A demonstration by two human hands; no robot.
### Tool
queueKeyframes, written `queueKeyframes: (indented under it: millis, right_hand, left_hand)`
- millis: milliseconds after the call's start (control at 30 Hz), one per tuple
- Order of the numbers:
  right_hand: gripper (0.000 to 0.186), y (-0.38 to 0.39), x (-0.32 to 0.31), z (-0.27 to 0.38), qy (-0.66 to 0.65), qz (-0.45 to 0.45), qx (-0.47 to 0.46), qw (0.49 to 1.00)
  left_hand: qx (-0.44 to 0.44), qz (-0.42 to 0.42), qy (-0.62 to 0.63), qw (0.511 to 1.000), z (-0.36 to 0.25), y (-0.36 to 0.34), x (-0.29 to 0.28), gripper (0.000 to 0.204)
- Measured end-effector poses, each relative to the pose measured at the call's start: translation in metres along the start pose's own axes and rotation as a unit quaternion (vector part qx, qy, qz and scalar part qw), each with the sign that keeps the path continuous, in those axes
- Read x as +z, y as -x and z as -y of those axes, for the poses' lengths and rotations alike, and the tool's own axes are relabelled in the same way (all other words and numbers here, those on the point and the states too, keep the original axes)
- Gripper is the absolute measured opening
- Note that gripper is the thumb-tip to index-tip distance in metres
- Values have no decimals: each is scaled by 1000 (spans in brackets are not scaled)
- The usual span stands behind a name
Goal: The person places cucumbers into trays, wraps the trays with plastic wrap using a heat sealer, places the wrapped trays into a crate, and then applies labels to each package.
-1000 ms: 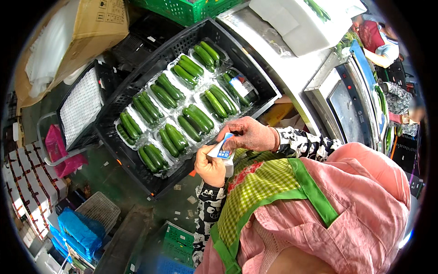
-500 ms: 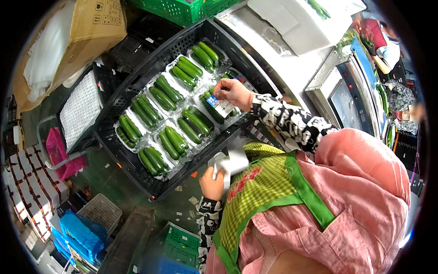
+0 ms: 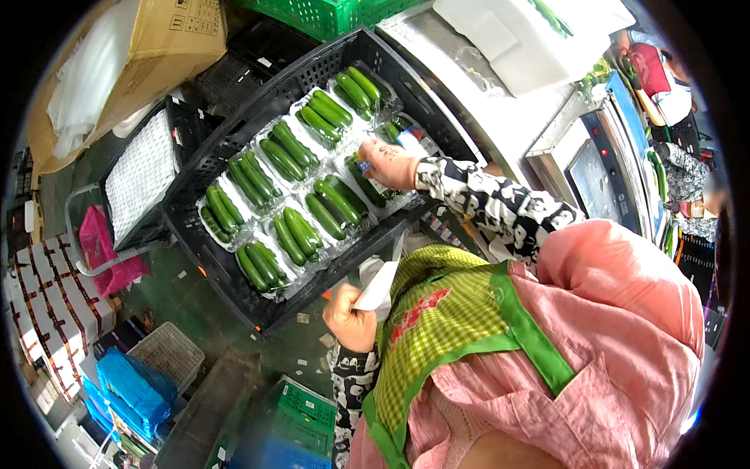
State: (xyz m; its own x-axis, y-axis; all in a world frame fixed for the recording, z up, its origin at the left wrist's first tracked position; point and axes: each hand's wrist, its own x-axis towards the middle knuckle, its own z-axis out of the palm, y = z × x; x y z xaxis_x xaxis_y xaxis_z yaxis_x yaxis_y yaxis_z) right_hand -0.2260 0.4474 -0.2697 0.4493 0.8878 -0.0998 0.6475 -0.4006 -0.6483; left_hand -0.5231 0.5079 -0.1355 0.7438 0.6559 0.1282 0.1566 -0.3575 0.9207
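Right hand (image 3: pixel 388 162) — grip pinched on a small white-blue sticker (image 3: pixel 365 166), pressing a wrapped tray of green cucumbers (image 3: pixel 367 181) directly beneath, long axis diagonal. Left hand (image 3: pixel 350 316) clasps white label sheet (image 3: pixel 378 285), nearer the body.

Greens on black, pink and checks close to you.

Your cucumbers (image 3: pixel 293 234) are dark green in clear wrapped trays, set in a black crate (image 3: pixel 234 281). Your sleeves (image 3: pixel 484 199) are black with white blotches; your apron (image 3: pixel 437 313) is yellow-green check with a bright green border over a pink top (image 3: pixel 625 352). The sheet (image 3: pixel 377 285) in your left hand (image 3: pixel 349 316) is white. Beside you: a magenta bag (image 3: pixel 98 246), a blue bag (image 3: pixel 129 387), a green crate (image 3: pixel 344 12) and a brown carton (image 3: pixel 148 47).
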Motion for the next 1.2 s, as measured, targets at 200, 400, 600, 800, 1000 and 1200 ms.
queueKeyframes:
  millis: [200, 400, 600, 800, 1000, 1200]
  right_hand:
    - [38, -13, -29, 25, -107, 189, 107, 970]
    - [32, 69, -105, 156, -474, 243, -5, 846]
    - [26, 96, -89, 189, -393, 123, 77, 908]
    - [26, 102, -93, 214, -370, 10, 122, 921]
    - [22, 96, -88, 206, -511, 72, 112, 849]
    - [12, 97, -77, 206, -565, 81, 90, 816]
  left_hand:
    - [45, -42, -27, 998, -31, -47, -1, 49]
    - [-5, -153, -1, 988, -10, -50, -5, 50]
    - [95, -176, -136, 970, -23, -52, -10, 54]
    - [140, -75, 43, 986, -20, -42, 6, 16]
    - [9, -76, 144, 987, -12, -26, 11, 15]
    - [-13, -113, 180, 977, 0, -21, 12, 9]
